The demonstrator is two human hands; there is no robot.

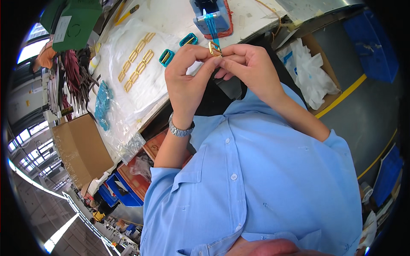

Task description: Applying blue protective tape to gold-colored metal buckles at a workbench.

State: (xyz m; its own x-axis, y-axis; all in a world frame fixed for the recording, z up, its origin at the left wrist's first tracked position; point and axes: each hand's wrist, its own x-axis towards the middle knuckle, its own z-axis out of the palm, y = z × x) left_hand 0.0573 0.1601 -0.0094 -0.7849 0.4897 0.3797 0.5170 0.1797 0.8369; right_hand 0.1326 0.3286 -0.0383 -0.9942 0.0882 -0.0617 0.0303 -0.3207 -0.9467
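A small gold rectangular buckle (pixel 214 48) is pinched between my two hands near the table's front edge. My left hand (pixel 186 70) is closed, its thumb and forefinger at the buckle's left and lower side. Closed from the right, my right hand (pixel 253 68) has its thumb and fingertips meeting the left thumb at the buckle; its other fingers curl underneath. A translucent teal strip (pixel 211 29) runs from the blue dispenser (pixel 218 20) down to behind the buckle. Whether the strip touches it is hidden by fingers. Two teal-covered buckles (pixel 188 39) (pixel 166 57) lie left of the dispenser.
Two rows of gold buckles (pixel 136 59) lie on white sheeting over the table (pixel 252 23). Further left are a clear bag with teal contents (pixel 102 104), a cardboard box (pixel 81 147) and a green bin (pixel 70 23). A carton with white plastic bags (pixel 311 74) stands at right.
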